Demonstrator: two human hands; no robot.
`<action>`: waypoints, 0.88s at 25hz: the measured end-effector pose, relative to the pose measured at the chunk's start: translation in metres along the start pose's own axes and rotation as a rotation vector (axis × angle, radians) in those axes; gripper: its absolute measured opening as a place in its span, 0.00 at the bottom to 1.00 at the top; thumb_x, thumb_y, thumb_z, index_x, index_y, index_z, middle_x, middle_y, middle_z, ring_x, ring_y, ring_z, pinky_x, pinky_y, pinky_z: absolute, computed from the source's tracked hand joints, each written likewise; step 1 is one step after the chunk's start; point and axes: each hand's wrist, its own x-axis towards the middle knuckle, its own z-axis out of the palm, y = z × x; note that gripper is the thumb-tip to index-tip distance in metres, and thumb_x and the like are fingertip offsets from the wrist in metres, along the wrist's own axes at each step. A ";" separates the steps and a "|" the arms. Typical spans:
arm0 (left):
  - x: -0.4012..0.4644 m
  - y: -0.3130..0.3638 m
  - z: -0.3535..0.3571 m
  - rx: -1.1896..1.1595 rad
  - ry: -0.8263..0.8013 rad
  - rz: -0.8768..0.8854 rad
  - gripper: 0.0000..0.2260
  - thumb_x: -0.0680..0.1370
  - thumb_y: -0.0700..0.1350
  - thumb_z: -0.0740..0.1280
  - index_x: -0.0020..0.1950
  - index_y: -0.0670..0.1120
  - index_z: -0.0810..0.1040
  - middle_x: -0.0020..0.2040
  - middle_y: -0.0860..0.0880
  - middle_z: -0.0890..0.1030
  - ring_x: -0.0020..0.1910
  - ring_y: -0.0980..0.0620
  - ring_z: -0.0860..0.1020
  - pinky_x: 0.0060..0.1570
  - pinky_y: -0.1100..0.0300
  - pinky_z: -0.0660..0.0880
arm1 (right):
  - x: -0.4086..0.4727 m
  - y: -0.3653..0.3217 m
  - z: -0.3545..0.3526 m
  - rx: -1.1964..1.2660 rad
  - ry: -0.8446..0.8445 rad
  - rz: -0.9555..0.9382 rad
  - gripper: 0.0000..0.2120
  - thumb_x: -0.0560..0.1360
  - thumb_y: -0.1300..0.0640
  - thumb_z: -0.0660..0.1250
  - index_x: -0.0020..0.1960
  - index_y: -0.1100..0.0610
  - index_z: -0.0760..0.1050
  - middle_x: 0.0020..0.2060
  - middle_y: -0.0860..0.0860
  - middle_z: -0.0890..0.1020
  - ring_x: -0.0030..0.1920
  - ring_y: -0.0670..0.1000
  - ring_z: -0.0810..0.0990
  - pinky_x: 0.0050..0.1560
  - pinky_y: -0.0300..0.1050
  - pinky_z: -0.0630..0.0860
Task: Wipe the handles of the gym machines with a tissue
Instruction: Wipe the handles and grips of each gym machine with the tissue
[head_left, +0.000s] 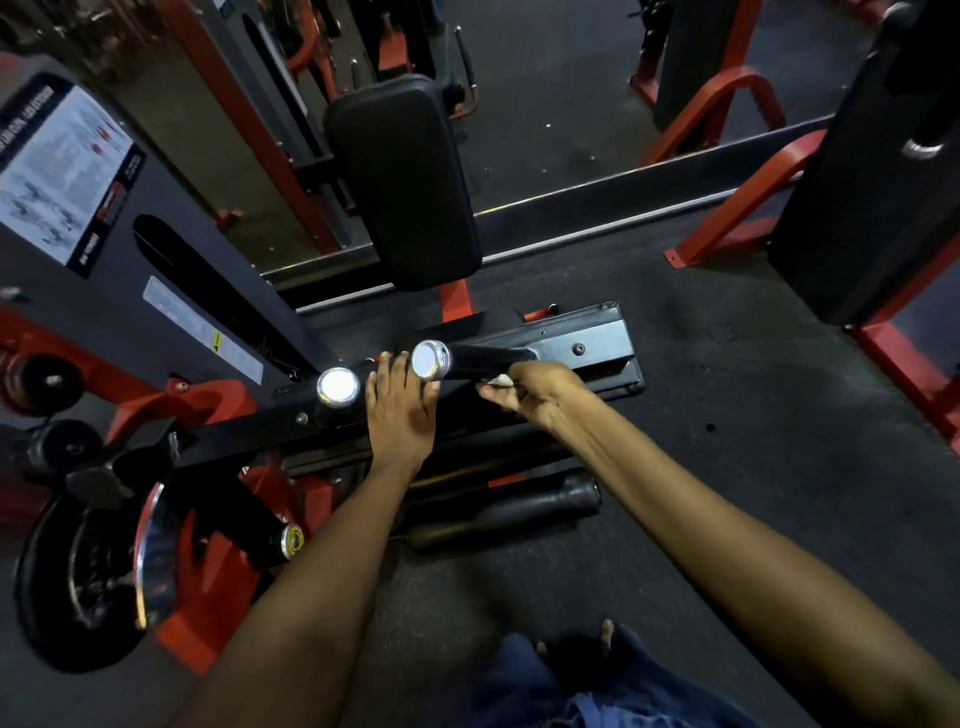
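Two black handles with shiny chrome end caps stick out of the machine towards me. The right handle (470, 358) runs back to a black steel plate. My left hand (400, 405) lies flat just below it, fingers spread and reaching up beside the chrome cap, holding nothing. My right hand (535, 395) is under the handle's black grip, pinching a small white tissue (500, 381) against it. The left handle (337, 388) stands free, a little left of my left hand.
A black back pad (405, 182) rises behind the handles. The grey weight-stack housing with an instruction placard (62, 171) is at left. Red frame tubes (737, 208) and a black column (872, 197) stand at right. A weight plate (88, 566) and foam roller (509, 509) lie low.
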 end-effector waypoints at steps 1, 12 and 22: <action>-0.001 0.001 0.000 0.013 0.003 0.010 0.26 0.82 0.54 0.50 0.69 0.38 0.72 0.70 0.37 0.71 0.73 0.38 0.64 0.71 0.43 0.59 | -0.002 0.002 -0.001 -0.019 -0.029 -0.013 0.07 0.76 0.76 0.53 0.46 0.72 0.69 0.38 0.66 0.75 0.38 0.63 0.79 0.44 0.54 0.80; 0.005 -0.010 -0.008 -0.058 -0.083 0.160 0.24 0.80 0.54 0.52 0.65 0.40 0.77 0.63 0.42 0.79 0.62 0.40 0.77 0.46 0.49 0.79 | -0.042 0.015 0.031 -0.211 0.118 -0.325 0.04 0.74 0.74 0.59 0.42 0.68 0.70 0.35 0.64 0.75 0.31 0.57 0.79 0.37 0.48 0.82; 0.016 -0.061 0.020 -0.186 -0.121 0.470 0.25 0.81 0.61 0.33 0.78 0.59 0.44 0.72 0.53 0.72 0.56 0.51 0.80 0.45 0.54 0.80 | -0.049 0.050 0.041 0.034 0.250 -0.298 0.06 0.77 0.72 0.55 0.45 0.70 0.69 0.27 0.61 0.76 0.35 0.57 0.80 0.41 0.47 0.81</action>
